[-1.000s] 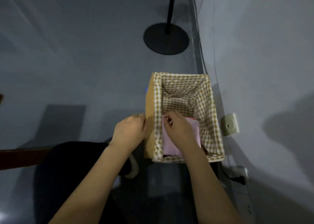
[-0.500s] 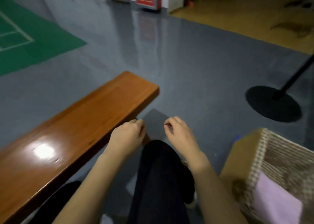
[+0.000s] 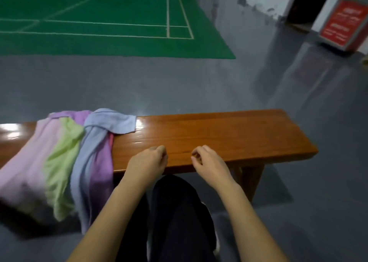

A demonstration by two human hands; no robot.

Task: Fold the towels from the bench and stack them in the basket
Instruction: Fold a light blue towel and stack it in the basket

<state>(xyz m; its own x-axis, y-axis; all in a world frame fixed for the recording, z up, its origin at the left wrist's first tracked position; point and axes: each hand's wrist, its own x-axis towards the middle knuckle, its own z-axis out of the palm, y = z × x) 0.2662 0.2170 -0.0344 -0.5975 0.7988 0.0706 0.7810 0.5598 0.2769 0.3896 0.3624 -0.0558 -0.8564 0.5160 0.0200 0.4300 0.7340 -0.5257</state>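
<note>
Four unfolded towels, pink (image 3: 25, 162), green (image 3: 59, 156), blue (image 3: 95, 140) and purple (image 3: 99, 168), were seen draped over the left part of the desk (image 3: 229, 134), their ends hanging off its near edge. The cloth was judged soft, light and limp, best taken at two corners. The left hand (image 3: 147, 162) and right hand (image 3: 211, 162) were held above the desk's near edge, each grip loosely curled and empty.

Person: both forearms bare to the frame edge with no sleeves in view, left hand (image 3: 148, 163) and right hand (image 3: 211, 164) without rings, watch or gloves, legs in plain black trousers (image 3: 179, 218), pale shoe edge (image 3: 217, 243) beside right knee.
</note>
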